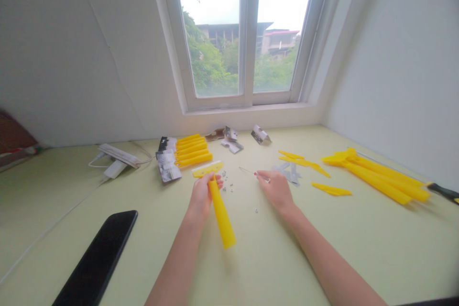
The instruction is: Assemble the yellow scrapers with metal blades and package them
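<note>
A person sits at a pale green desk [287,253] below a window [244,33], both bare forearms reaching in from the near edge. The left hand [202,196] has its fingers [211,180] curled closed around one end of a yellow plastic bar [223,215], which slants toward the near edge. Just beyond those fingers lies a flat yellow piece [207,169] with small holes; the hand hides whether the two are joined. The right hand [276,190] sits just to the right, its fingers [258,173] pinched narrowly on a thin metal pin [248,170] that points left toward the flat piece.

Small metal nuts [225,184] are scattered between the hands. Toward the far edge, a row of yellow bars [191,150] lies beside a stack of printed sheets [168,165], with bent metal brackets [229,138] beyond. Silver metal pieces [289,173] lie just past the right hand, near loose yellow strips [301,160]. Toward the right edge are a heap of long yellow parts [376,177] and a black-and-yellow screwdriver handle [442,192]. A black phone [96,258] lies near the left corner, and a white cable and adapter [116,160] lie along the far left.
</note>
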`<state>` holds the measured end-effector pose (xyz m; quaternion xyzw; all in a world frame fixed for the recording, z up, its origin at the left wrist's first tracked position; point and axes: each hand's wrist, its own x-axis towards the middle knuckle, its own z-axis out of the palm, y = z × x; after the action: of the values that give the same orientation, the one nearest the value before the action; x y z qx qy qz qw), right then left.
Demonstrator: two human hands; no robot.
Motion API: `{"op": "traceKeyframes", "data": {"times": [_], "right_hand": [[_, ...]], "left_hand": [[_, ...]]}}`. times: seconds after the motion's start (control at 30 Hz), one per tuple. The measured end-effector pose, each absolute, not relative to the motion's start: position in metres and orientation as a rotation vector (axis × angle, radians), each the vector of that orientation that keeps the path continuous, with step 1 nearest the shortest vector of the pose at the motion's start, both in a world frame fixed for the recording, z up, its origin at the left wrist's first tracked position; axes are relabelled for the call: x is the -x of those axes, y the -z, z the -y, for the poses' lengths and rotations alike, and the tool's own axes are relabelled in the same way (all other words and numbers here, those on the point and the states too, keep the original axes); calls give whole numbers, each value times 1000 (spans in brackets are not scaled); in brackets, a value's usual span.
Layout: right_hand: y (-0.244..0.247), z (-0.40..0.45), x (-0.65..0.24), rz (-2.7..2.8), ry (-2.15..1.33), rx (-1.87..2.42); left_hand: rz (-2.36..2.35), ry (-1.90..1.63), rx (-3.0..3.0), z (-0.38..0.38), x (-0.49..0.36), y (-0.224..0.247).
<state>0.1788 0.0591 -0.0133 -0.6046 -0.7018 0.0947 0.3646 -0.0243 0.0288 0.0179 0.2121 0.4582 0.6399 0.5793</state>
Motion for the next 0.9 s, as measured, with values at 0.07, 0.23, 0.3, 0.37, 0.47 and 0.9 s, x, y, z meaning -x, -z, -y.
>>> {"op": "traceKeyframes", "data": {"times": [0.07, 0.23, 0.3, 0.37, 0.47, 0.9], "right_hand": [[16, -59, -177, 1878, -203, 1635], [19, -59, -161, 1946, -54, 1762], [23, -61, -151, 1951, -2, 1781], [26, -65, -141, 1978, 23, 1779], [24, -78, -127, 2026, -26, 1834], [-3, -203, -86, 1899, -215, 2045]], "left_hand": [[-1026, -1523, -423, -31, 26, -18], [-961, -1564, -285, -34, 27, -17], [-960, -1567, -250, -34, 26, -16], [-969, -1562, -224, -35, 24, -16], [-980, -1554, -208, -35, 21, -15], [-977, -1529, -219, -34, 16, -6]]}}
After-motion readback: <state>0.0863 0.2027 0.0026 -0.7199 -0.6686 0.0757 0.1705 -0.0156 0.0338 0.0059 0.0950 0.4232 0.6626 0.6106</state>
